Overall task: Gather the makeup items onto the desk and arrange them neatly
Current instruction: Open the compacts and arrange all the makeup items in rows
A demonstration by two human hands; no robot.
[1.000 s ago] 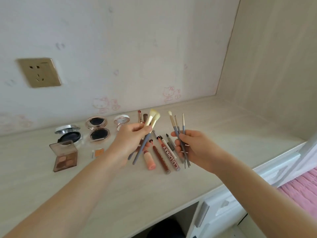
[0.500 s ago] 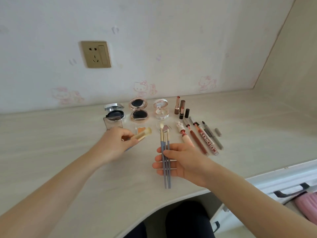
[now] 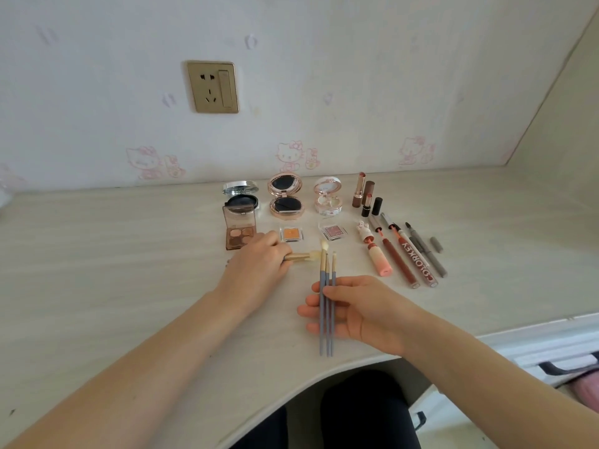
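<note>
Looking at both hands, what do we record? (Student)

We record the left hand (image 3: 256, 264) curled round a thick brush (image 3: 299, 256), its gold ferrule and cream bristles lying sideways low over the table (image 3: 129, 254). The handle is covered, so we cannot tell whether one brush or two sit there. The right hand (image 3: 366, 311), palm up, pinches three slim brushes (image 3: 326, 338) under the thumb, above the table near its curved front edge. (Tutor)

What might go wrong from here? (Student)

We judge the slim handles, smooth, round and blue-grey, likely to slip from so light a pinch. On pale wood-grain laminate they would probably roll, and the edge is near. The soft bristle head lies just beside the small square orange pan (image 3: 291, 234), a light plastic thing that a sideways sweep could shove out of its row. Behind, the lipsticks (image 3: 359, 189) stand upright, narrow and glossy. A careless reach could topple them onto the lip gloss tubes (image 3: 402, 265), which lie side by side. (Tutor)
</note>
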